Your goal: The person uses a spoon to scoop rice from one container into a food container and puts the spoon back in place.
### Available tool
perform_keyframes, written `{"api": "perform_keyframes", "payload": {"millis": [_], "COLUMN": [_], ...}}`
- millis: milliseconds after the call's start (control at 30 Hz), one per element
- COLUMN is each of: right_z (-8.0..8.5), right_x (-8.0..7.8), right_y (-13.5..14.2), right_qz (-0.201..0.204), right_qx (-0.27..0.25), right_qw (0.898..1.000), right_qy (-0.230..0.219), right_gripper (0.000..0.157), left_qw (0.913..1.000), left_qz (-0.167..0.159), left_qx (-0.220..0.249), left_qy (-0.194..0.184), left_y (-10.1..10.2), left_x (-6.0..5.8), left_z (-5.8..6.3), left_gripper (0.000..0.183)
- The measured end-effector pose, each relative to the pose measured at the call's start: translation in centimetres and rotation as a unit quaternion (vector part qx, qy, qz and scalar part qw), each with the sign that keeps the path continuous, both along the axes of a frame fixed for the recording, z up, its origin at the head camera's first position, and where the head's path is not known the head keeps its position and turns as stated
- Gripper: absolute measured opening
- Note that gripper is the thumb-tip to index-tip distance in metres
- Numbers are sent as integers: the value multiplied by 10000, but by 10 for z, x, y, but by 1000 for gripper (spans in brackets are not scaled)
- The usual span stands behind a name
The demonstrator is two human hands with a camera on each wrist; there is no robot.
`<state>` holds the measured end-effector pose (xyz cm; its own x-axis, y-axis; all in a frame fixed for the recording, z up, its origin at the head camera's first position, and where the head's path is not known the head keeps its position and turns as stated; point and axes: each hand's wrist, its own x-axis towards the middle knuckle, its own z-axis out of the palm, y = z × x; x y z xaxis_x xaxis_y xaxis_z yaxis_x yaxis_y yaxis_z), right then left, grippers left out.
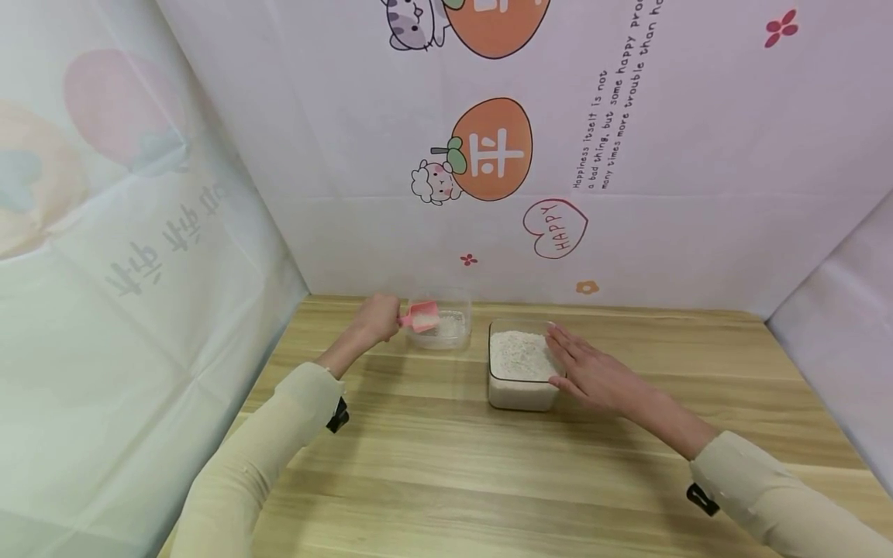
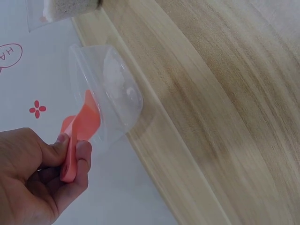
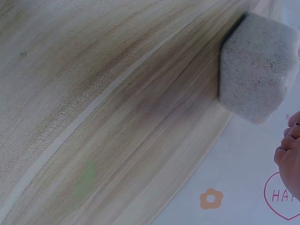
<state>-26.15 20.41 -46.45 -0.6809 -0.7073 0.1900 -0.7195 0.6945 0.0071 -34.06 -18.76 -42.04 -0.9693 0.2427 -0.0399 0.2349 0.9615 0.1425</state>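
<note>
My left hand pinches the handle of a pink scoop, which holds some white grainy stuff. The scoop is tilted over a small clear plastic box with a thin layer of the same white stuff in it. In the left wrist view, thumb and fingers close round the handle of the scoop, its blade at the rim of the clear box. To the right stands a larger clear container, filled high with white grains. My right hand rests against its right rim with fingers extended.
Both containers stand on a wood-grain table, near its back edge. A white printed sheet hangs right behind them. Another pale sheet closes off the left side, and one more the right.
</note>
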Motion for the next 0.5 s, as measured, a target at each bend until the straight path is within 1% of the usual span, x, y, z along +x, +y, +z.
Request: {"api": "perform_keyframes", "payload": {"millis": [67,300,500], "right_z": [-1,-1,-1], "right_x": [0,0,-2], "right_y": [0,0,0], "right_qz": [11,-48,-63], "right_qx": [12,77,119], "right_qw": [10000,9999,9998], "right_qy": [26,-96,-178], "right_gripper": [68,68,69], "left_qw": [10000,9980,9967], "left_qz": [-27,-180,-273], "left_qx": [-59,-477,-598], "left_qy": [27,370,466], "left_y": [1,4,6], "left_x": [1,1,1], "left_z": [1,0,-2], "left_gripper": [13,8,5]}}
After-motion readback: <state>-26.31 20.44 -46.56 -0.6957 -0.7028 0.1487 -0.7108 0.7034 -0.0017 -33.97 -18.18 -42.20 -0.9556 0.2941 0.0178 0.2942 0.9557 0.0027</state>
